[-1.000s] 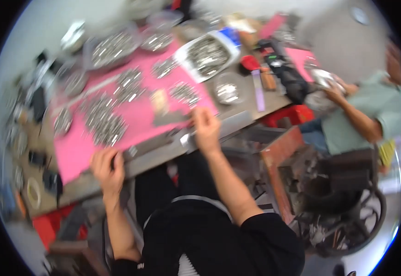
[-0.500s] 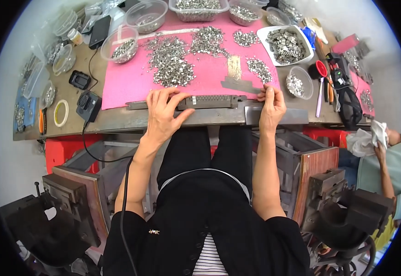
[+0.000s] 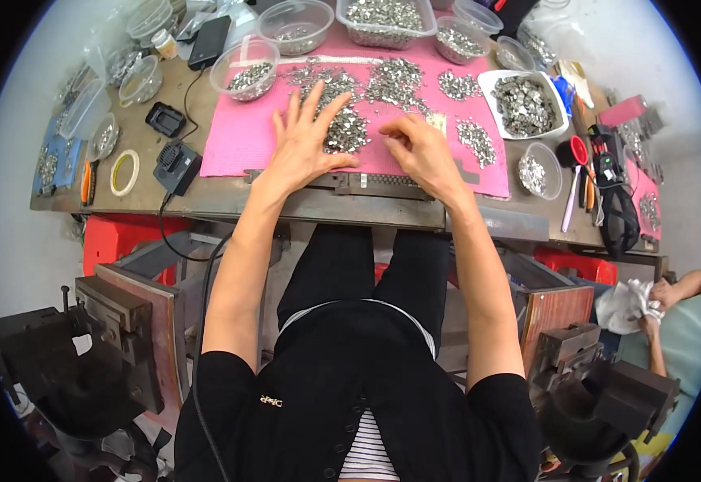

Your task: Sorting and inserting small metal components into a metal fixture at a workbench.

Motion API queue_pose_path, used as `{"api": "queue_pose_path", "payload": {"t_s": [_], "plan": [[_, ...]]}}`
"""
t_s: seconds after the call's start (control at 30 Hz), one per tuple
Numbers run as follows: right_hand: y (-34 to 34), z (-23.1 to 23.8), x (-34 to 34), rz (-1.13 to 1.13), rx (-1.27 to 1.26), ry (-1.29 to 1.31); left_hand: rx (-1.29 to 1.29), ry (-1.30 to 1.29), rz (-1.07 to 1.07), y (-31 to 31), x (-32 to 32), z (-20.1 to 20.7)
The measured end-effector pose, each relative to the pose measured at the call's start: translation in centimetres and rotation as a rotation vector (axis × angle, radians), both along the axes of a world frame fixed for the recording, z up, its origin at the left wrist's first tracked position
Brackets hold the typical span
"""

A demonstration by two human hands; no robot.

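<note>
My left hand is spread open above a heap of small silvery metal pieces on the pink mat. To its right, my right hand has its fingers bent in, thumb and index tips close together beside the heap. Anything between those tips is too small to make out. Below my hands, along the front edge of the table, lies a long dark metal fixture with a row of slots, partly hidden by my right wrist. A flat grey metal plate shows just right of that wrist.
Clear plastic tubs of metal pieces and a white tray stand around the pink mat. A grey metal strip lies at the front edge. A tape roll and black charger sit left; a person's hand holds a cloth at right.
My right hand has let go of the flat plate and moved left to the heap. My left hand has left the fixture and spread over the pieces. The view has shifted slightly.
</note>
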State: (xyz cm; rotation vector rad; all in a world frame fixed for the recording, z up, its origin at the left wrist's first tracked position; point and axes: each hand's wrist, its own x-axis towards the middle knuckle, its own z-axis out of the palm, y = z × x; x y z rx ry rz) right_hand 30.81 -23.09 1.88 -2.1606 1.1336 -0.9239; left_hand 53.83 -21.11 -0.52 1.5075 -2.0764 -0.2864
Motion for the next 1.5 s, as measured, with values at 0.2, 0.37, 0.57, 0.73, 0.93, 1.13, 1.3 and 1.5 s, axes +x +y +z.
{"api": "queue_pose_path", "payload": {"t_s": [0.2, 0.37, 0.57, 0.73, 0.93, 1.13, 1.3, 1.5], "plan": [[-2.1, -2.3, 1.5, 0.063, 0.013, 0.132, -0.101, -0.106, -0.112, -3.3, -0.3, -1.7], [-2.3, -2.4, 1.9, 0.053, -0.055, 0.177, -0.106, -0.143, -0.106, -3.8, -0.3, -2.5], [-2.2, -2.7, 1.8, 0.027, -0.123, 0.224, -0.146, -0.119, -0.086, -4.5, -0.7, -2.5], [-1.1, -1.8, -0.5, 0.003, -0.08, 0.239, -0.364, 0.035, -0.059, -3.1, -0.6, -0.8], [0.0, -1.4, -1.1, -0.011, -0.032, 0.191, -0.306, -0.011, -0.212, -0.5, -1.4, 0.3], [0.1, -1.8, -1.1, -0.018, -0.003, 0.15, -0.202, -0.042, -0.259, -0.5, -1.1, 0.3], [0.1, -1.6, -1.0, -0.026, 0.011, 0.155, -0.226, 0.003, -0.183, -0.2, -1.2, 0.2], [-0.2, -1.7, -1.7, -0.017, 0.003, 0.078, -0.251, -0.073, -0.173, 0.0, -2.2, 0.0]]}}
